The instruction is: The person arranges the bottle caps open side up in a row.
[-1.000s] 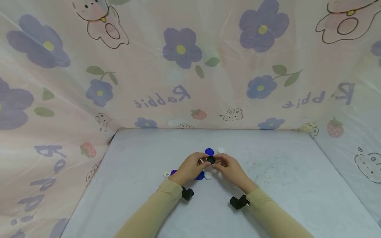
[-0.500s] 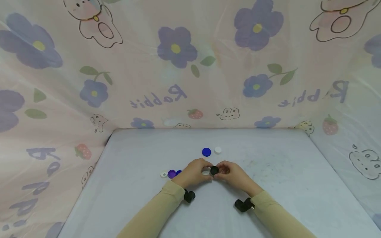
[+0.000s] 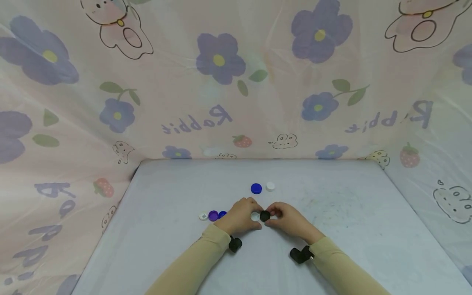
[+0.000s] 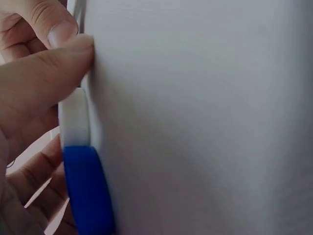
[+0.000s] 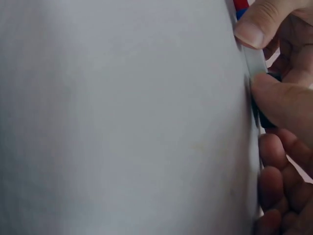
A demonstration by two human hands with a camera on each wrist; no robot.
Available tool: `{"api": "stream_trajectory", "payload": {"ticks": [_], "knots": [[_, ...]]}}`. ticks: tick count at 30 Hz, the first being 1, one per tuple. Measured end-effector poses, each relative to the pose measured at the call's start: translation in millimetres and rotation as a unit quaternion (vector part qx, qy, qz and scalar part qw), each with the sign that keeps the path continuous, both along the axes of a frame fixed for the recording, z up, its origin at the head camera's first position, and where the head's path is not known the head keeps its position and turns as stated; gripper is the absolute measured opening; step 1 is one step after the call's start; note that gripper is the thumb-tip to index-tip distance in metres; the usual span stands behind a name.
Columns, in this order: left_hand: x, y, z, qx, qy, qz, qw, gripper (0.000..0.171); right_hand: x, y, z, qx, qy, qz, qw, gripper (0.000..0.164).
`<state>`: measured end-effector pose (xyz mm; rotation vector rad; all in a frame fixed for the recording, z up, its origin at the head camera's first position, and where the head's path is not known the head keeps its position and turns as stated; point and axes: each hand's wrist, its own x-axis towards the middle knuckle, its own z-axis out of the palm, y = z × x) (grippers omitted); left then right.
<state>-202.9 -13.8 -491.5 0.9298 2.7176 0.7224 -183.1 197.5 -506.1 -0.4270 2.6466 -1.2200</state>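
Observation:
My right hand [image 3: 290, 219] pinches a black bottle cap [image 3: 265, 216] between thumb and fingers, low over the table at the right end of a row of caps. In the right wrist view its thumb covers part of that black cap [image 5: 266, 121]. My left hand [image 3: 239, 218] arches over the row, thumb and fingers parted around a white cap [image 3: 255, 216] beside the black one. The left wrist view has this white cap [image 4: 75, 117] against a blue cap [image 4: 88, 191], below the left thumb. Part of the row is hidden by the left hand.
Left of the left hand lie a white cap with a square mark [image 3: 203, 216], a purple cap [image 3: 213, 215] and a blue cap [image 3: 222, 214]. Farther back are another blue cap [image 3: 256, 188] and a white cap [image 3: 270, 187]. A patterned curtain [image 3: 236, 98] rises behind the table.
Both hands have brought the black cap from near the back blue cap down toward me, to the row's right end. The left fingers have since spread apart from it.

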Motion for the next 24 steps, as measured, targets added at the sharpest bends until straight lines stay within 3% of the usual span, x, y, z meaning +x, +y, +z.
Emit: {"api": "stream_trajectory", "payload": {"ticks": [13, 24], "knots": [[-0.1, 0.2, -3.9, 0.0, 0.012, 0.002, 0.9999, 0.044, -0.5, -0.2, -2.8, 0.002, 0.01, 0.019, 1.0, 0.032], [2.8, 0.0, -0.4, -0.005, 0.005, 0.006, 1.0, 0.046, -0.3, 1.5, -2.6, -0.01, 0.003, 0.024, 1.0, 0.032]]}}
